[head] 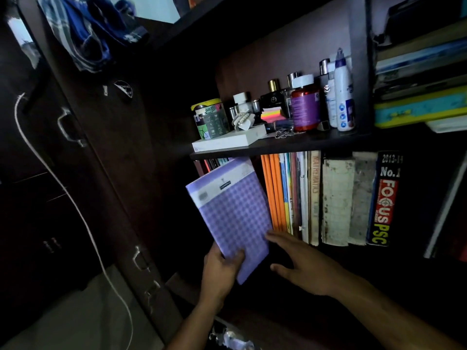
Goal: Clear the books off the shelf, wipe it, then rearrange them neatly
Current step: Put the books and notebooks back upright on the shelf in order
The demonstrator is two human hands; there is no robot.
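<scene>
My left hand (222,270) grips the lower corner of a purple checked notebook (231,215), which tilts out from the left end of the book row. My right hand (300,261) reaches in with fingers extended, its fingertips touching the notebook's lower right edge. Upright books fill the dark shelf: orange spines (274,193), a "Mathematics" spine (314,198), two worn pale spines (337,200) and a black "Focus PSC" book (385,198). A few thin books behind the notebook are mostly hidden.
The shelf board above (290,145) carries a white box (230,141), a tin, a purple-labelled jar (304,107), bottles and sticky notes. Stacked flat books (419,97) lie at upper right. A dark cupboard (106,152) with handles, a white cord (75,203) and hanging cloth stand left.
</scene>
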